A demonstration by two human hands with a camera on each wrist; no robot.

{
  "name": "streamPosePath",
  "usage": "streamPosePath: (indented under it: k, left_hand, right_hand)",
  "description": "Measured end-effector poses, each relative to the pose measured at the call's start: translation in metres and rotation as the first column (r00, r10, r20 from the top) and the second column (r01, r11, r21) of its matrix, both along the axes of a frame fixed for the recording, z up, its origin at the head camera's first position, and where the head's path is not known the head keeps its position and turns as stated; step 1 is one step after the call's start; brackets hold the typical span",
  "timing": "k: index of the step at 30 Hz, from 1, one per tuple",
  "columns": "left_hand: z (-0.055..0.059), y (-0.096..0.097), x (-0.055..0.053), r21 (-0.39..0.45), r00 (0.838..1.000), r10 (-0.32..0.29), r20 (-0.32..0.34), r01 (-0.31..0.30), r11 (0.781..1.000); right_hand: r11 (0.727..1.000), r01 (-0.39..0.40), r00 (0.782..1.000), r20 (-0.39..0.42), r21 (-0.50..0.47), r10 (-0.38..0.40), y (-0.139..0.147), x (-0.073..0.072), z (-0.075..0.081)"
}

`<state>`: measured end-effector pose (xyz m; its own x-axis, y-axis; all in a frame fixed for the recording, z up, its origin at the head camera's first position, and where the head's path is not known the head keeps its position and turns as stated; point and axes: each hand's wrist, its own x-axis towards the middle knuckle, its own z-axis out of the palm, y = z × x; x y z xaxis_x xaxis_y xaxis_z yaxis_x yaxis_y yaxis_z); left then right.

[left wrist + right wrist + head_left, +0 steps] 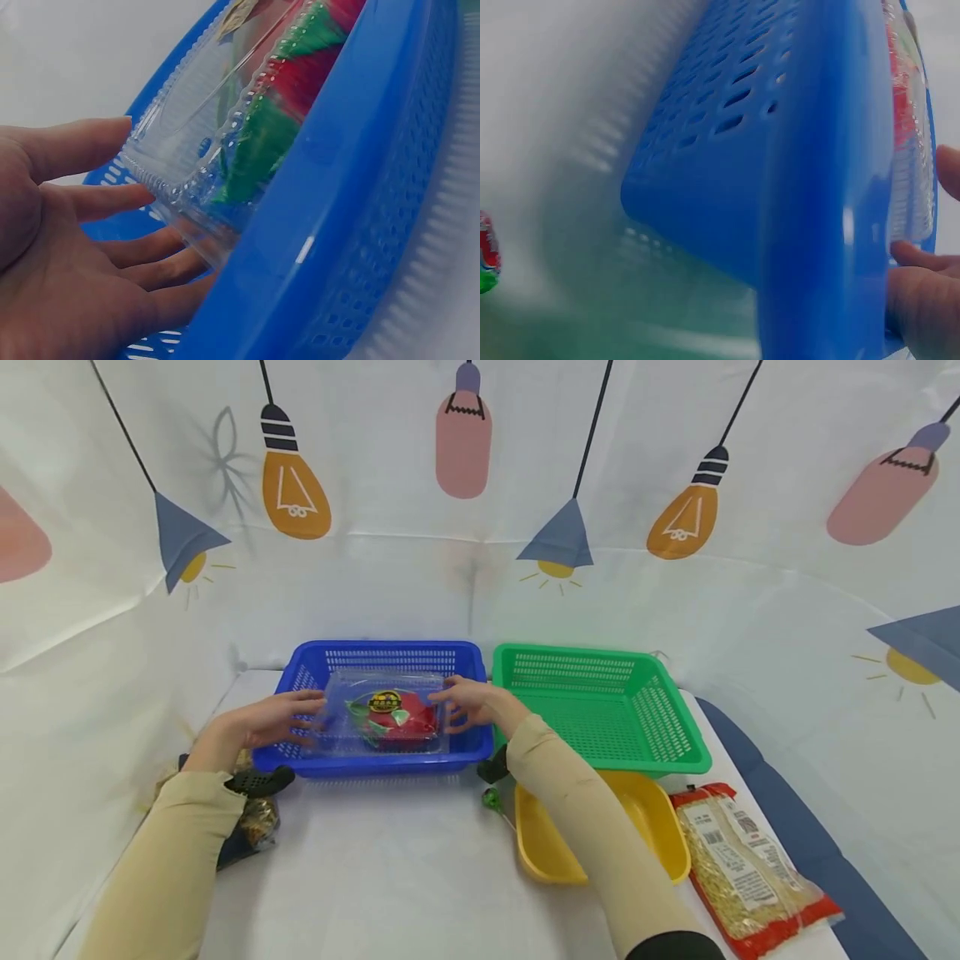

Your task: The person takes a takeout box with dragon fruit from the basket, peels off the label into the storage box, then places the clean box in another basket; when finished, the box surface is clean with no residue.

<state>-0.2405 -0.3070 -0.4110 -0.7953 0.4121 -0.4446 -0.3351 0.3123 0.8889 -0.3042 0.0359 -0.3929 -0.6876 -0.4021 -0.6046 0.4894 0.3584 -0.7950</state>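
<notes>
A clear plastic box with a black and yellow label lies in the blue basket. Red and green contents show through its lid; their kind is unclear. At the box's left end is my left hand, thumb by the upper edge and fairly straight fingers against or just beside the side, as the left wrist view shows. My right hand reaches over the basket's right side to the opposite end of the box, fingers spread. In the right wrist view the basket wall hides much of that contact.
Right of the blue basket stands a green basket. In front of it is a yellow tray, partly behind my right sleeve. A green-wrapped lollipop lies nearby. A red-edged food packet is at far right, a dark and gold packet at left.
</notes>
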Motion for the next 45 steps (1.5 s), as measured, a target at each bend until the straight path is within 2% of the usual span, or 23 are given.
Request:
streamPosePath:
  k: [5, 11, 24, 35, 45]
  left_hand:
    - [0.001, -0.001, 0.005, 0.004, 1.0, -0.016, 0.003, 0.016, 1.0]
    - [0.003, -0.004, 0.009, -0.035, 1.0, -0.022, -0.003, 0.022, 0.999]
    - [0.006, 0.006, 0.012, -0.172, 0.995, 0.046, -0.09, -0.061, 0.983]
    - [0.016, 0.01, 0.013, -0.207, 0.982, 0.088, -0.167, -0.123, 0.971]
    - [0.029, 0.009, 0.02, -0.206, 0.973, 0.116, -0.2, -0.157, 0.966]
  right_hand:
    - [1.0, -0.028, 1.0, 0.013, 0.007, 0.028, 0.002, 0.008, 0.001]
    - [0.999, -0.049, 0.998, 0.045, -0.004, 0.049, 0.002, 0.014, 0.004]
    - [0.997, -0.078, 0.997, 0.024, 0.027, 0.077, 0.002, 0.018, 0.01]
    - [0.997, -0.07, 0.995, -0.068, 0.03, 0.072, 0.006, 0.016, 0.014]
    - [0.998, -0.055, 0.988, -0.146, 0.009, 0.056, 0.009, 0.017, 0.019]
